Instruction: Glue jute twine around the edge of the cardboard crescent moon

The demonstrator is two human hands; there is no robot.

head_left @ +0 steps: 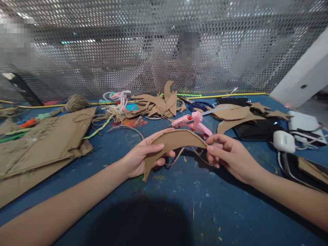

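Brown crescent-shaped cardboard cutout (176, 139) sits between my two hands, in front of me over the paint-stained blue table (159, 218), arched upward with its left end pointing down toward me and its right end at my other fingertips. Thin brown twine (198, 158) lines its curved upper edge, and a loose length sags below it between my hands.

My left hand (139, 155) comes in from the lower left with the forearm slanting up and inward. Its thumb lies flat across the front face of the crescent, and the other fingers are bent behind, two tips showing beneath the inner curve; the grip is closed around the cardboard's thickness.

My right hand (228, 153) reaches in from the right, its forearm angled up toward the middle. Thumb and forefinger are brought together at the crescent's right tip, with almost no gap between them, while the remaining fingers curl loosely underneath. I cannot tell whether they have hold of the hanging twine as well.

Just beyond the arch lies a pink plastic glue gun (191, 121), its nozzle facing left and its handle close to my right forefinger.
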